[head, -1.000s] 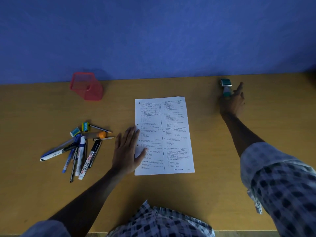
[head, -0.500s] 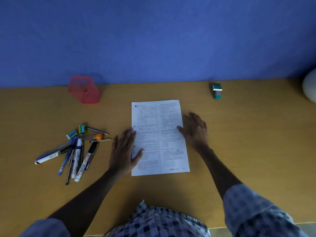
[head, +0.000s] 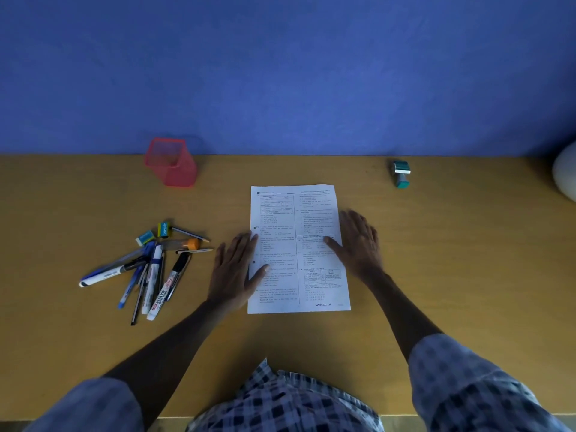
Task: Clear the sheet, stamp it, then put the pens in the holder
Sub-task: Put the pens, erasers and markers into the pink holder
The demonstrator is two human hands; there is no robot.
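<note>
A printed sheet [head: 294, 232] lies flat in the middle of the wooden table [head: 436, 275], with a dark stamped word near its lower right corner. My left hand [head: 235, 269] rests flat on the sheet's left edge, fingers apart. On the sheet's right edge my right hand [head: 358, 244] lies flat too, holding nothing. The teal stamp [head: 401, 173] stands at the back right, apart from both hands. A pile of several pens and markers [head: 149, 272] lies to the left. The red mesh holder [head: 170, 162] stands at the back left and looks empty.
Two small erasers [head: 154, 233] and an orange-capped item [head: 190, 244] lie at the top of the pen pile. A pale rounded object [head: 565, 174] sits at the far right edge. A blue wall runs along the table's back.
My right hand left the stamp at the back right and came down onto the sheet's right edge. The left hand stayed on the sheet's left edge.
</note>
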